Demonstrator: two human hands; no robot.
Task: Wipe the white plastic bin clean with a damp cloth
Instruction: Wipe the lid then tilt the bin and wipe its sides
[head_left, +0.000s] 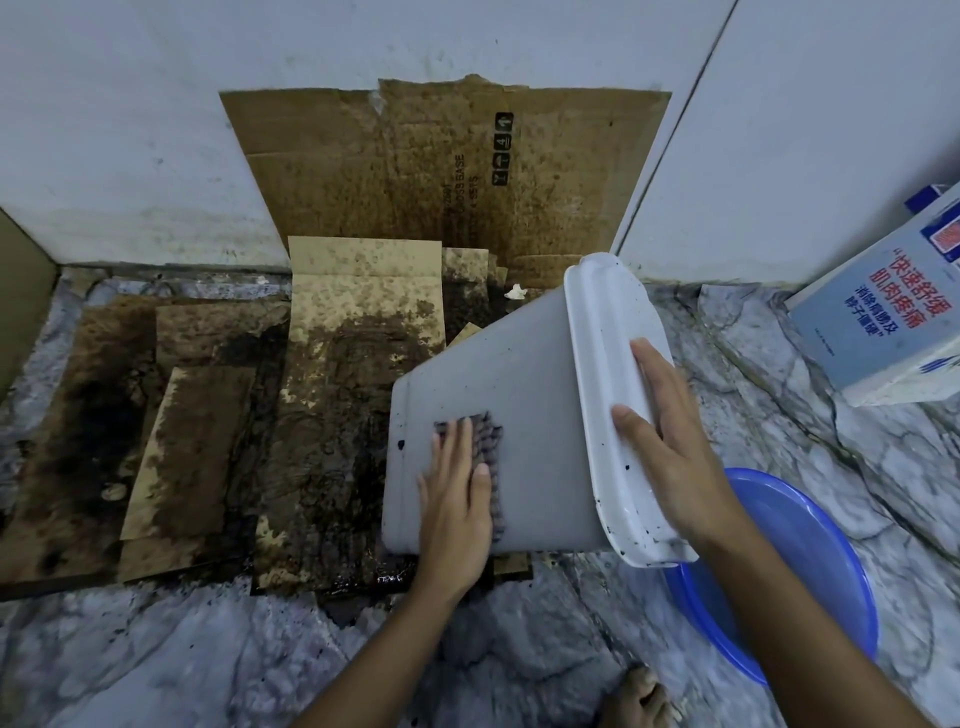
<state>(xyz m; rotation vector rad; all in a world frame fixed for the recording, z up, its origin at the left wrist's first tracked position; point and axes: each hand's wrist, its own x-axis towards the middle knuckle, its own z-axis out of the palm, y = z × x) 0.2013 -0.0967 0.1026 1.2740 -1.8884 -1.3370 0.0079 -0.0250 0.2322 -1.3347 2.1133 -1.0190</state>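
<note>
Left hand (457, 499) presses cloth (487, 430) with straight fingers on tipped bin (519, 364); right hand (670, 452) curls fingers over its rim.

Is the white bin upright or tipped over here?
Tipped: the white bin is turned sideways, rim gripped by the right hand, left hand pressing the cloth on its upturned wall.

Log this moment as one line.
left hand: presses cloth on white plastic bin side | right hand: grips bin rim | blue basin: beside bin
</note>
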